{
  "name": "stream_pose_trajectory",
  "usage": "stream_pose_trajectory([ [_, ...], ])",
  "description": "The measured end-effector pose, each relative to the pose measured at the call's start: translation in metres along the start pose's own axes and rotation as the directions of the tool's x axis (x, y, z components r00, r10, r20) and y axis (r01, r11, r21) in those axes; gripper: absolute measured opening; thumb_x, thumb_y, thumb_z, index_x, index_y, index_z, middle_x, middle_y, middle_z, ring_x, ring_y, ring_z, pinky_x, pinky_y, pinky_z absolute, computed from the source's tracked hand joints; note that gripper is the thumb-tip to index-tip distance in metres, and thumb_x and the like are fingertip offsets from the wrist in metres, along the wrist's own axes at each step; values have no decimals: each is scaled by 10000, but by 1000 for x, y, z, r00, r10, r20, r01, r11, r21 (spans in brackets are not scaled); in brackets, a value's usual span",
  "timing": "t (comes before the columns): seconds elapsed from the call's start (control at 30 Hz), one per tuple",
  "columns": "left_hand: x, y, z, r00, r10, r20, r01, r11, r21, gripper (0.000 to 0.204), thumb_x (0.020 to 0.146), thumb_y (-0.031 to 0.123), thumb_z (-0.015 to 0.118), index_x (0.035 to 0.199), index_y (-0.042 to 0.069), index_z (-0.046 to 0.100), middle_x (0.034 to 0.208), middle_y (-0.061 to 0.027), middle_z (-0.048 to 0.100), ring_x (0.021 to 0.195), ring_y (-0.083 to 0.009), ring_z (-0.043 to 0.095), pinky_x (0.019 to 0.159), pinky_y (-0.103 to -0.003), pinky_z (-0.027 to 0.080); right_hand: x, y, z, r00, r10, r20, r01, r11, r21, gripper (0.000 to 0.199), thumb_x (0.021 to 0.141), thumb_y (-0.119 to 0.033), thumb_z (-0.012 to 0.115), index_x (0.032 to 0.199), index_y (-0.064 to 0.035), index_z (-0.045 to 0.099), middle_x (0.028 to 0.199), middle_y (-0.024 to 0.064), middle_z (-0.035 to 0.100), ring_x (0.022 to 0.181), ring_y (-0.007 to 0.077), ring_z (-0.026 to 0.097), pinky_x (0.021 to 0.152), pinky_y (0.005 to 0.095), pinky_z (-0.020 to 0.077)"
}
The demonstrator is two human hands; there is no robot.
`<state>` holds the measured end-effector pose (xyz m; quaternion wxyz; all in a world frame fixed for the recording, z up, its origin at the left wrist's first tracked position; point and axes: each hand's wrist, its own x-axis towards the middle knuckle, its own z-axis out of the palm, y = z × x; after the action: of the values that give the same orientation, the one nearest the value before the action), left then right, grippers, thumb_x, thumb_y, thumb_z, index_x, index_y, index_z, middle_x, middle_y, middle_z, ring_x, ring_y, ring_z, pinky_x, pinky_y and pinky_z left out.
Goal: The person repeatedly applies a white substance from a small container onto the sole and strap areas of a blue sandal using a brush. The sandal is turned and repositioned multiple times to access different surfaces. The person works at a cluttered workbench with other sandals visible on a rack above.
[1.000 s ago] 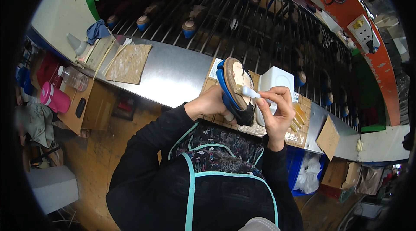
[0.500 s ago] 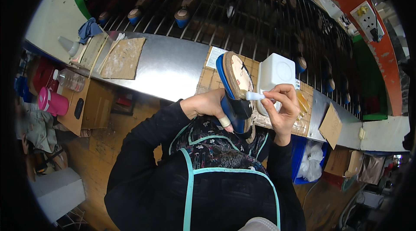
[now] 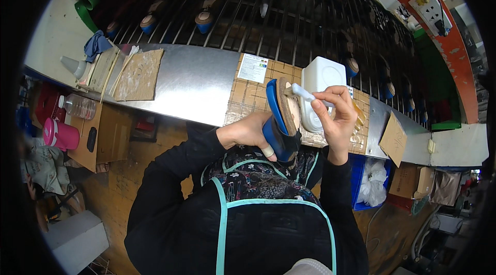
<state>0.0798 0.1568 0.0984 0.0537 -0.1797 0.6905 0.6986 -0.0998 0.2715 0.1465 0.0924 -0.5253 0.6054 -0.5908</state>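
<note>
My left hand (image 3: 247, 133) is closed around a blue shoe (image 3: 275, 134), tilted with its underside turned to the right. That underside is pale in the middle, with a brown band along the edge. One of the left fingers wears a pale wrap. Between thumb and fingers, my right hand (image 3: 337, 117) pinches a small brush with a whitish handle (image 3: 302, 92). The brush's tip meets the brown edge near the upper end of the shoe's underside. Just behind the brush stands a white plastic container (image 3: 326, 74), partly covered by my right hand.
Cardboard (image 3: 242, 97) covers part of the metal counter (image 3: 194, 81). A rack of metal bars (image 3: 263, 27) lies beyond, carrying several blue shoes (image 3: 204, 23). Cardboard pieces lie left (image 3: 138, 76) and right (image 3: 393, 138). A blue bin (image 3: 359, 187) with plastic bags sits below right.
The shoe has turned, its underside now more edge-on. My right hand has shifted the brush up along the edge to the shoe's upper end. The view has swung slightly.
</note>
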Motion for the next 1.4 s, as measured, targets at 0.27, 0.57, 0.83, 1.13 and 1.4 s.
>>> stream_pose_trajectory([
  [0.27, 2, -1, -1, 999, -6, 45, 8, 999, -46, 587, 516, -36, 889, 1048, -9, 644, 989, -99, 707, 953, -191, 661, 857, -307, 529, -1, 5, -8, 992, -24, 123, 24, 1000, 5, 155, 784, -51, 772, 924, 3, 733, 903, 36, 574, 731, 86, 543, 606, 213, 437],
  [0.57, 3, 3, -1, 998, 3, 63, -1, 1000, -30, 615, 509, -29, 896, 1066, -12, 634, 1012, -105, 703, 966, -196, 658, 867, -307, 525, 2, 7, -5, 999, -50, 21, 50, 999, -10, 163, 774, -47, 776, 929, -8, 740, 890, 32, 573, 750, 91, 544, 616, 214, 437],
  [0.83, 9, -7, -4, 994, -6, 106, 23, 988, -152, 669, 489, -35, 893, 1101, -4, 627, 1029, -107, 699, 983, -209, 658, 885, -324, 524, -1, 8, -18, 982, 31, 184, -37, 999, 29, 179, 758, -65, 784, 909, 12, 728, 915, 74, 588, 849, 151, 550, 739, 259, 426],
  [1.13, 14, -2, -4, 980, 28, 198, 14, 978, -208, 704, 477, -68, 876, 1132, 24, 635, 1055, -134, 698, 998, -223, 670, 887, -330, 531, -4, 21, -24, 979, -45, 198, 33, 997, 64, 167, 751, -70, 797, 906, -27, 753, 869, 32, 595, 730, 95, 552, 607, 225, 447],
  [1.4, 12, 3, -4, 963, -44, 267, 116, 958, -261, 739, 481, 21, 897, 1169, 11, 629, 1086, -150, 689, 1051, -271, 647, 948, -346, 489, -3, 26, -29, 970, -132, 203, 123, 991, 56, 180, 741, -69, 802, 913, -36, 761, 885, 38, 583, 739, 112, 569, 596, 231, 449],
])
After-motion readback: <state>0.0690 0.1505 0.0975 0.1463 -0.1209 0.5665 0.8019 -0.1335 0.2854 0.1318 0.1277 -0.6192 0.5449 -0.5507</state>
